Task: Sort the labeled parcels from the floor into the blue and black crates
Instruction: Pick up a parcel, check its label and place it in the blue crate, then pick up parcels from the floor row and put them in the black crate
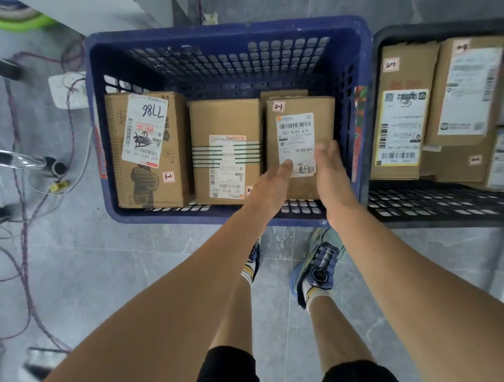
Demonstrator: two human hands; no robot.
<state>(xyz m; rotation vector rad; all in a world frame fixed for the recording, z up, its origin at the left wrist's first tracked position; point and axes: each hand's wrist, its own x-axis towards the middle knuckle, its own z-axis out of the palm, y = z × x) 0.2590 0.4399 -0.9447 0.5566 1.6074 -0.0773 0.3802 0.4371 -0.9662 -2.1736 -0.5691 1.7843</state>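
Grey floor tiles carry the blue crate (165, 215); the parcel (302, 103) lies at its right end, long axis running away from the person. Left hand (271, 189) pinches the near edge, thumb on the label. Right hand (331, 173) rests straight-fingered along the right side. Both are equally near.

Blue perforated plastic crate (229, 34), left, on the floor. Holds three brown cardboard parcels side by side:
- left parcel (147, 150): white label with pen-written digits.
- middle parcel (226, 120): green-striped band across it.
- right parcel (301, 109): label reading 507 N705 A34. The left hand (271, 183) grips its near end and the right hand (331, 170) lies flat against its right side.

Black perforated plastic crate (428, 201), right, just beside the blue one. Labelled cardboard parcels (400, 128) fill its far part.
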